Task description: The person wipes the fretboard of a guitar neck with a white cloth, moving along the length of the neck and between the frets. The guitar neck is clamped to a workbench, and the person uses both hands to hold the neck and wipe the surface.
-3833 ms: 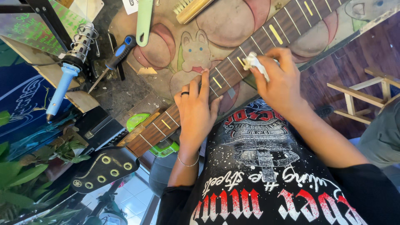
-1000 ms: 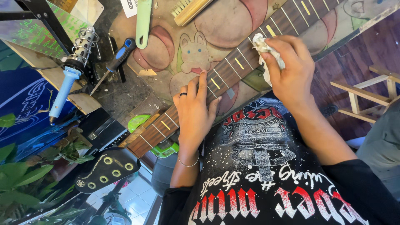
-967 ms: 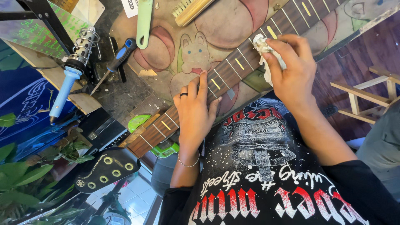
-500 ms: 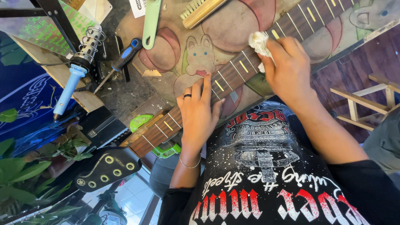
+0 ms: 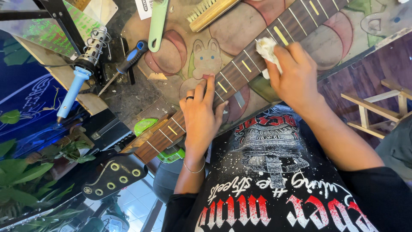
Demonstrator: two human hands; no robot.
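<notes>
The head view looks straight down on one dark wooden guitar neck with pale frets and yellow inlay markers [image 5: 240, 71], lying diagonally from the lower left of the frame to the upper right across a workbench covered by a faded cartoon-printed mat [image 5: 189, 51]. Its black headstock with cream tuner bushings [image 5: 113, 176] hangs past the bench edge at the lower left; six bushings can be counted.

Two hands work on the neck. The left hand [image 5: 201, 118], in the centre of the frame, lies flat and spread open over the fretboard, fingertips pressing its far edge, gripping nothing. One dark ring and one thin bracelet show on it. The right hand [image 5: 296, 79], in the upper right, is curled around one crumpled white cloth [image 5: 267, 47], pinching it down against the fretboard.

Along the top of the frame lie one pale green plastic handle [image 5: 156, 23] and one wooden brush with light bristles [image 5: 208, 13]. In the upper left, one soldering iron with a light blue handle [image 5: 73, 90] sits in one coiled metal stand [image 5: 94, 45], and one screwdriver with a blue-and-black grip [image 5: 128, 58] lies just beside it. A bright green support [image 5: 169, 152] sits under the neck near the headstock. The person's black printed shirt [image 5: 274, 180] fills the lower right and hides the near bench edge.
</notes>
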